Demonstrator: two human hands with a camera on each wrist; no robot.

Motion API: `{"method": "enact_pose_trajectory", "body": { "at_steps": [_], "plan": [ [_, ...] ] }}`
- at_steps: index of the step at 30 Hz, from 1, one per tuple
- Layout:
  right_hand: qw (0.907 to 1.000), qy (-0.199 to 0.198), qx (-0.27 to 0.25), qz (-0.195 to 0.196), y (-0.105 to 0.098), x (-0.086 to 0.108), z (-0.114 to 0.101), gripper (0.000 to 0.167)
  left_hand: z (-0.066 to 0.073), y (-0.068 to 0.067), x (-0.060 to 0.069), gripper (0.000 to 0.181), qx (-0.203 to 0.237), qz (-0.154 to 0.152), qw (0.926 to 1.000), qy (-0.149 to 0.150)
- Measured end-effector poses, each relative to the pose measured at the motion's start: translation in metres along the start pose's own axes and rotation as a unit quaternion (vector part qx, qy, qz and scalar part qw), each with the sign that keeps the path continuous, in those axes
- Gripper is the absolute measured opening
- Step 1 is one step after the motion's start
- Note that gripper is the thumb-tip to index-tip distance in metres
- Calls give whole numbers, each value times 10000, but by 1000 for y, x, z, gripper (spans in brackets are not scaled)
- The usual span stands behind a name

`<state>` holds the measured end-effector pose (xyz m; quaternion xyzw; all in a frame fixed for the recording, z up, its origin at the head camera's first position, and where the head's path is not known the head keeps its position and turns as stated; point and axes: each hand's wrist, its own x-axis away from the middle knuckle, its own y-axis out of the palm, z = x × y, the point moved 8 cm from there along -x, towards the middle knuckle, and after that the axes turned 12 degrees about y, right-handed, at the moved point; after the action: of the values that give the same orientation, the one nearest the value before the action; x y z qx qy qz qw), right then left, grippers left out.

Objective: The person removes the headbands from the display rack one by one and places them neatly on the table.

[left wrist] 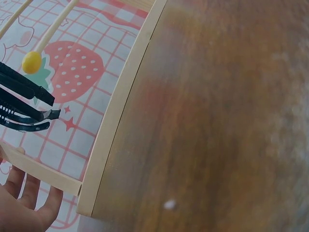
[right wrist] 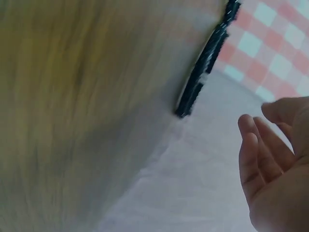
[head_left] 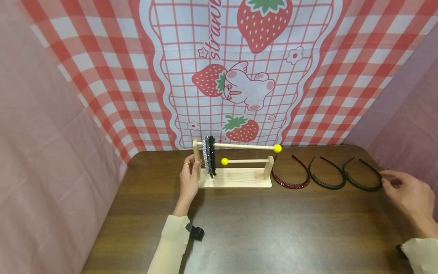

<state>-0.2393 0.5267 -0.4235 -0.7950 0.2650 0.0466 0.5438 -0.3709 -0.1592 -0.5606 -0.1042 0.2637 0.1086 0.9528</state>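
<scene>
My left hand [head_left: 189,178] grips the left upright of a pale wooden stand [head_left: 236,183]; in the left wrist view its fingers [left wrist: 50,208] curl around that post. Several headbands [head_left: 209,156], silver and black, hang close together on the stand's upper rod beside this hand. On the table to the right lie a dark red headband [head_left: 292,185], a black one [head_left: 328,185] and another black one [head_left: 364,188] at the far right. My right hand [head_left: 408,192] is beside that last headband, fingers loosely bent; the right wrist view shows a gap between them and the black headband [right wrist: 203,67].
The stand has two rods with yellow ball ends [head_left: 277,148], pointing opposite ways. Behind the brown table [head_left: 260,228] hangs a strawberry-print cloth [head_left: 253,83]. Pink cloth [head_left: 51,152] lines the left side, and more hangs at the right.
</scene>
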Motion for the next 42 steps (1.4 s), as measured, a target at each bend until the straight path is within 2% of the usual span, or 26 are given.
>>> {"method": "enact_pose_trajectory", "body": {
  "at_steps": [3,5,8,11,19,27,35,42],
  "plan": [
    [9978,274,-323,504,-9,5,-11,26,-2,0,0,35,-5,1,10000,53],
    [9929,323,-673,923,-14,10,-20,25,-2,0,-1,33,12,2,10000,70],
    [9820,181,-1241,1414,-22,15,-36,25,-2,0,0,31,-15,2,10000,20],
    [9729,-111,-1583,1683,-27,20,-53,23,-1,0,0,31,-32,-10,10000,-13],
    [9642,-441,-2002,1685,-28,29,-88,18,-1,0,0,34,-2,-24,10000,-67],
    [9386,-712,-2931,1675,-25,41,-120,15,-1,-1,0,33,-23,-32,10000,-80],
    [9225,-803,-3458,1517,-37,62,-175,14,3,0,0,34,14,-4,10000,-73],
    [9072,-1027,-3843,1373,-38,74,-206,12,5,0,1,34,-18,20,10000,-6]
  ]
}}
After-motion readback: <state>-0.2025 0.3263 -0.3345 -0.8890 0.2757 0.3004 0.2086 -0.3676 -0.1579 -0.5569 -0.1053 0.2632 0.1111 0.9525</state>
